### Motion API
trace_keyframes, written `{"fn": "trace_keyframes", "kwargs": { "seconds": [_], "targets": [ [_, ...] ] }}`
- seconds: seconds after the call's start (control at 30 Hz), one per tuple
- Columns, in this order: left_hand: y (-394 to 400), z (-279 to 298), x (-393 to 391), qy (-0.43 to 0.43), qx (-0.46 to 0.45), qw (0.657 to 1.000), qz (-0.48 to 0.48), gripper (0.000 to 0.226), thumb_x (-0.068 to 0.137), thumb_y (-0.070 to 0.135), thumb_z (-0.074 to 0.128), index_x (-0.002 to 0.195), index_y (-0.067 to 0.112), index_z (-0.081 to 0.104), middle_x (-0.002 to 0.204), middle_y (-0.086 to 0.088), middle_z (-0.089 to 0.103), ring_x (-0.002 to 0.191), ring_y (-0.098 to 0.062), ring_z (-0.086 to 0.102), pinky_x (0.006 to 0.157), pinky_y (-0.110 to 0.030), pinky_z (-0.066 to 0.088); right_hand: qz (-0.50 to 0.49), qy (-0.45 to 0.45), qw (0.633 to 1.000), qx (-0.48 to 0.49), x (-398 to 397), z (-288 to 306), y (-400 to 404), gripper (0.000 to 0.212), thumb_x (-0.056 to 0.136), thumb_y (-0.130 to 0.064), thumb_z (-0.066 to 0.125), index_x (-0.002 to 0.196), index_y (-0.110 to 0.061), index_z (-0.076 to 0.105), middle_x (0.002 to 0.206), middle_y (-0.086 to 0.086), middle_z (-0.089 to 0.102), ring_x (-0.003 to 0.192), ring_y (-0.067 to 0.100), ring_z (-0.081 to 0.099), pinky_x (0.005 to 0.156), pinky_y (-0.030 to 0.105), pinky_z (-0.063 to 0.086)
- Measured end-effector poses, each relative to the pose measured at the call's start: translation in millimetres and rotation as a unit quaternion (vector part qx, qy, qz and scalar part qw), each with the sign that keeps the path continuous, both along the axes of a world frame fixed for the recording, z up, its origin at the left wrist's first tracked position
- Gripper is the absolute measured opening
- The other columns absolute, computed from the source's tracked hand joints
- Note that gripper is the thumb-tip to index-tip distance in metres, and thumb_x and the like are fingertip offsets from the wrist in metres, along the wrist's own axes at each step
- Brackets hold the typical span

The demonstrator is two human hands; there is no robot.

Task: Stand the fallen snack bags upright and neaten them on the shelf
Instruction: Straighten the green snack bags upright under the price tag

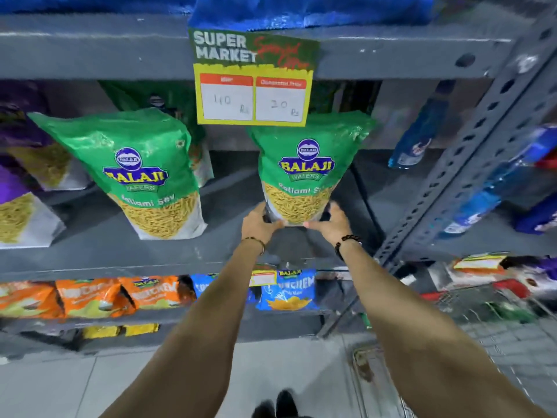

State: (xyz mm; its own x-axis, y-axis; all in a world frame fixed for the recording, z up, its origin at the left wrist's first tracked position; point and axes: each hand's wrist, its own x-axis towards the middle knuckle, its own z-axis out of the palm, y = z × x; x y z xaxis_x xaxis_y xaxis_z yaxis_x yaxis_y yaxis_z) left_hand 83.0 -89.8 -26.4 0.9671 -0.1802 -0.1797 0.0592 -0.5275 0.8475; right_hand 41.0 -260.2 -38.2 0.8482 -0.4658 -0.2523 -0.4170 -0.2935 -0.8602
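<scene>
Status: both hands on the right green bag, just under the price sign. Left hand cups the bag's lower left corner, fingers curled round the edge. Right hand is at the lower right corner, thumb across the bottom front, fingers half open behind the side. Bag is upright, base on or just above the shelf; can't tell if it has full contact.

Progress, my read:
- Left green bag, left of the sign, stands upright but leans a bit left. Probably wants squaring.
- Another green bag sits behind it, mostly hidden.
- Purple bags, far left of the sign, look tilted; blurred, can't tell more.
- Blue bottles, right of the sign, lean against the back. Not snack bags.
- Lower row, below the sign: orange bags and blue bags sit in a rough line.
So the held bag is near done; spacing and the left side remain.

Readable text:
- Sign: "SUPER MARKET", red script roughly "Special Offer", handwritten "40 Rs" and "20 Rs".
- Green bags: "BALAJI WAFERS", "Ratlami Sev", partly cut off.
- Blue bag: "BALAJI", partial "...CHEM".
</scene>
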Motion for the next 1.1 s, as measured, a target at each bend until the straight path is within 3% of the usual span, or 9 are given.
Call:
{"fn": "trace_keyframes", "kwargs": {
  "seconds": [0.13, 0.33, 0.47, 0.57, 0.97, 1.1],
  "targets": [
    [6, -2, -7, -0.003, -0.011, 1.000, 0.003, 0.050, 0.069, 0.025, 0.080, 0.111, 0.008, 0.060, 0.114, -0.011, 0.069, 0.105, -0.029, 0.061, 0.087, -0.033, 0.048, 0.006, -0.042, 0.999, 0.009, -9, -2, 1, 0.079, 0.063, -0.014, 0.082, 0.132, -0.014, 0.045, 0.135, 0.006, 0.055, 0.126, 0.023, 0.050, 0.101, 0.031, 0.040],
    [14, -1, -16, -0.006, -0.001, 1.000, 0.012, 0.050, 0.070, 0.025, 0.079, 0.112, 0.007, 0.058, 0.118, -0.012, 0.067, 0.107, -0.029, 0.061, 0.083, -0.028, 0.043, 0.024, -0.043, 0.999, 0.002, -17, -1, 6, 0.083, 0.062, -0.017, 0.083, 0.133, -0.015, 0.042, 0.136, 0.007, 0.055, 0.127, 0.023, 0.048, 0.103, 0.034, 0.039],
    [14, 1, -17, 0.000, -0.011, 1.000, 0.007, 0.051, 0.072, 0.021, 0.077, 0.116, 0.007, 0.057, 0.121, -0.013, 0.066, 0.111, -0.030, 0.059, 0.091, -0.033, 0.046, 0.030, -0.035, 0.999, -0.011, -18, 2, 6, 0.082, 0.063, -0.020, 0.082, 0.135, -0.017, 0.041, 0.137, 0.006, 0.054, 0.128, 0.024, 0.047, 0.097, 0.030, 0.036],
    [13, 2, -18, 0.003, -0.018, 1.000, 0.007, 0.050, 0.073, 0.021, 0.077, 0.117, 0.008, 0.058, 0.123, -0.013, 0.065, 0.112, -0.029, 0.059, 0.094, -0.034, 0.046, 0.032, -0.028, 0.999, -0.013, -18, 4, 6, 0.082, 0.066, -0.019, 0.081, 0.136, -0.017, 0.039, 0.138, 0.007, 0.053, 0.129, 0.025, 0.046, 0.101, 0.034, 0.038],
    [8, 3, -19, 0.005, -0.008, 1.000, 0.017, 0.053, 0.073, 0.025, 0.077, 0.119, 0.010, 0.056, 0.124, -0.012, 0.065, 0.111, -0.029, 0.059, 0.097, -0.040, 0.046, 0.039, -0.029, 0.999, -0.009, -21, 11, 2, 0.079, 0.067, -0.014, 0.080, 0.136, -0.014, 0.042, 0.137, 0.007, 0.054, 0.126, 0.024, 0.049, 0.101, 0.030, 0.038],
    [7, 2, -19, 0.002, -0.006, 1.000, 0.017, 0.051, 0.074, 0.025, 0.076, 0.118, 0.009, 0.056, 0.122, -0.012, 0.066, 0.109, -0.029, 0.060, 0.095, -0.038, 0.047, 0.043, -0.027, 0.999, 0.000, -20, 10, 1, 0.080, 0.068, -0.012, 0.080, 0.138, -0.012, 0.041, 0.141, 0.010, 0.051, 0.131, 0.025, 0.046, 0.110, 0.038, 0.037]
  ]
}}
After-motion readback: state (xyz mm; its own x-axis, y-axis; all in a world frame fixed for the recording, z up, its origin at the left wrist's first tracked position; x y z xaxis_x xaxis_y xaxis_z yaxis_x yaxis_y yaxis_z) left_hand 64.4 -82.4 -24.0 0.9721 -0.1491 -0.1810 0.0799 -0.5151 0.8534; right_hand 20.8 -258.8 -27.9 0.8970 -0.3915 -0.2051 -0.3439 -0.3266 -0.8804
